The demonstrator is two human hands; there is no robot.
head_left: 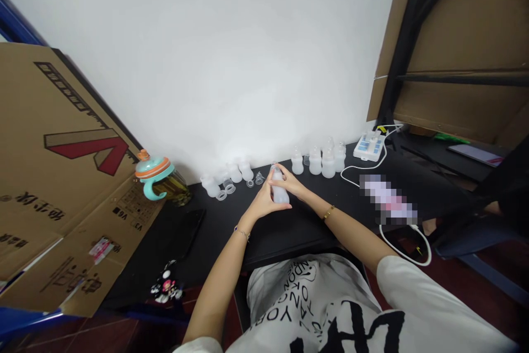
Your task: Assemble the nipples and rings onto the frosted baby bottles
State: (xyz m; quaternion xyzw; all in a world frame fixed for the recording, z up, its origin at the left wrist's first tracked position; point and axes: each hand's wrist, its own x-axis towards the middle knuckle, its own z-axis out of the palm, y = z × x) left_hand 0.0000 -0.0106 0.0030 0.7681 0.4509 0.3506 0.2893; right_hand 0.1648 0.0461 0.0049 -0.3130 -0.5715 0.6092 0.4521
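A translucent white baby bottle [281, 195] stands upright over the black table between my hands. My left hand [264, 199] is wrapped round its left side, thumb low across the front. From the right, my right hand [289, 182] grips the bottle near its neck and top. Further right is a group of bottles with nipples on, among them a front bottle [328, 164]. On the left, open bottles such as a tilted bottle [211, 186] stand or lean beside clear collar rings [222, 195] and a loose nipple [259, 178].
A teal-lidded jug [159, 177] of dark liquid and a black phone [192, 232] with a charm [166, 287] are at left, near a cardboard box [74, 177]. A power strip [370, 146] with a white cable [363, 167] lies right. The white wall [248, 66] bounds the back.
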